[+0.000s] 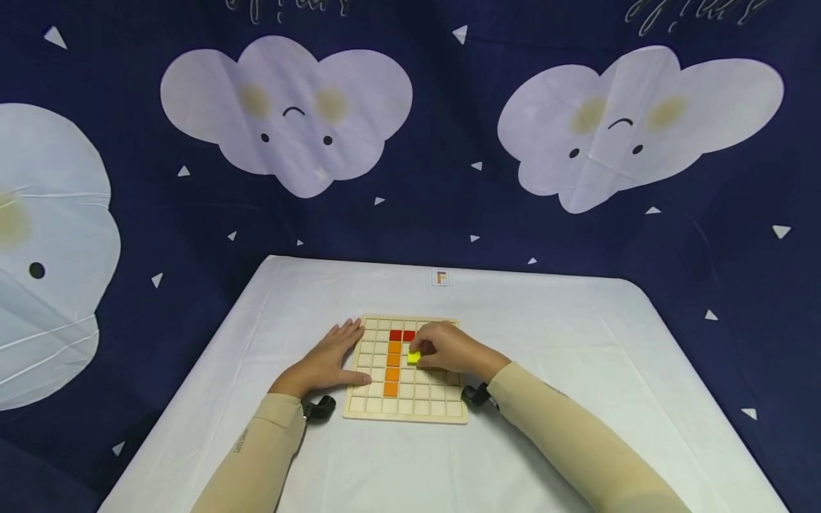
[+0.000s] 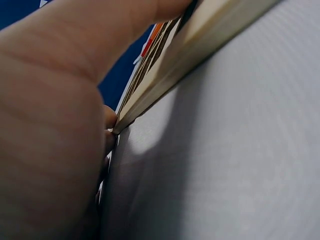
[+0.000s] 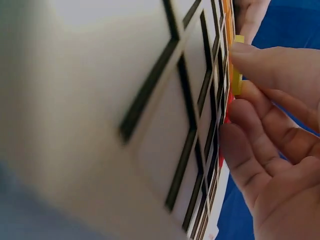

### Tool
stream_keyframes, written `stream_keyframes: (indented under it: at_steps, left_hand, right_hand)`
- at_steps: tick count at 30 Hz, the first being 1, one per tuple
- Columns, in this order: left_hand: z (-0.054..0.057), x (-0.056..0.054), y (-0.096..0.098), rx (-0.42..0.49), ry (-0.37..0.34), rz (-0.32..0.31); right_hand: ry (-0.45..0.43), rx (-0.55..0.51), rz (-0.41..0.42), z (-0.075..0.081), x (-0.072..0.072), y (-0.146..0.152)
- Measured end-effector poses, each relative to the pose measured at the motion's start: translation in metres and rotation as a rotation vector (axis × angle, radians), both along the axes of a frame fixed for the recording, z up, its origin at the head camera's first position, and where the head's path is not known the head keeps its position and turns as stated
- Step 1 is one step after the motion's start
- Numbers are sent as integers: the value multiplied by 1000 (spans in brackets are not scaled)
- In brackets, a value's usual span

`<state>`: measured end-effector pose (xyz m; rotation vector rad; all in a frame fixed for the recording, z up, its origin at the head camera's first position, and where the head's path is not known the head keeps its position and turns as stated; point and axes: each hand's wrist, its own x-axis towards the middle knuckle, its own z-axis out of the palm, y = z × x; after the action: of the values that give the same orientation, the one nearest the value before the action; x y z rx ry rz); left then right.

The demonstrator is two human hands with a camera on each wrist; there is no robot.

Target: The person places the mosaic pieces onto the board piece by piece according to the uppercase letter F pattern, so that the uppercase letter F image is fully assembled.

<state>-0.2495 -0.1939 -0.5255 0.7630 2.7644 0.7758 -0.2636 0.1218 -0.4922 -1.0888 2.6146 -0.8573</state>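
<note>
A wooden grid board (image 1: 405,418) lies on the white table. My left hand (image 1: 325,362) rests at its left edge, fingers spread along the rim and thumb laid over the squares. In the left wrist view, the board's side edge (image 2: 165,75) runs beside that hand. With thumb and fingertips my right hand (image 1: 449,349) pinches a yellow square tile (image 1: 413,358) over the board, right of a column of several orange tiles (image 1: 393,361). Red tiles (image 1: 395,335) top that column, partly covered by the right hand. The right wrist view shows the yellow tile (image 3: 237,75) held edge-on, close over the grid.
Behind the board lies a small card (image 1: 441,278) with a coloured grid pattern like an F. The white tablecloth (image 1: 545,313) extends around the board. A dark blue curtain (image 1: 442,214) with cloud prints hangs behind the table. Each wrist wears a black camera (image 1: 319,408).
</note>
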Motion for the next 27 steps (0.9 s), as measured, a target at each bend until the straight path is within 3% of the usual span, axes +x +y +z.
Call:
stream_keyframes:
  at_steps: [7, 18, 27]
  left_hand:
    - [2, 0, -1, 4, 3, -11]
    - [0, -1, -2, -1, 4, -10]
    - [-1, 0, -2, 5, 6, -8]
  right_hand:
    - [-7, 8, 32, 5, 3, -12]
    - [-29, 24, -25, 4, 4, -17]
    - [-3, -3, -25, 7, 9, 2]
